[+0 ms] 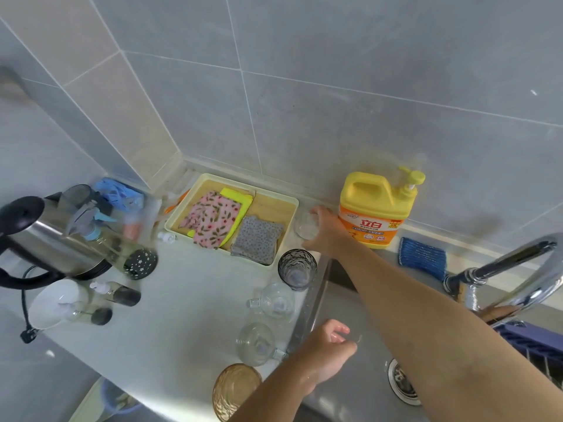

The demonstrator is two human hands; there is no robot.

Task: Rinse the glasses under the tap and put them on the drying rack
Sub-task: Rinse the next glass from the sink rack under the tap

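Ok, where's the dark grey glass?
Head view: dark grey glass on the counter by the sink's left rim, between the clear glass the right hand grips and a clear mug.

On my feed the pale desk (pixel 182 300) carries a steel kettle (pixel 45 236) with a black handle at far left. A spray bottle (pixel 91 220) is just in front of it, and a bottle with a black starred cap (pixel 140 263) is by its base. Nearer me sits a white bowl (pixel 58 303), with two small dark-capped bottles (pixel 122 295) beside it.

Against the grey tiled wall (pixel 335 86) I see a yellow tray (pixel 274 205). It holds a floral cloth (pixel 210 219) lying over a yellow cloth (pixel 240 197), and a grey dotted cloth (pixel 257 243) at its right end. Right of the tray a yellow detergent bottle (pixel 377 208) with a pump stands upright. A blue scrubbing cloth (pixel 422 257) lies further right by the wall.
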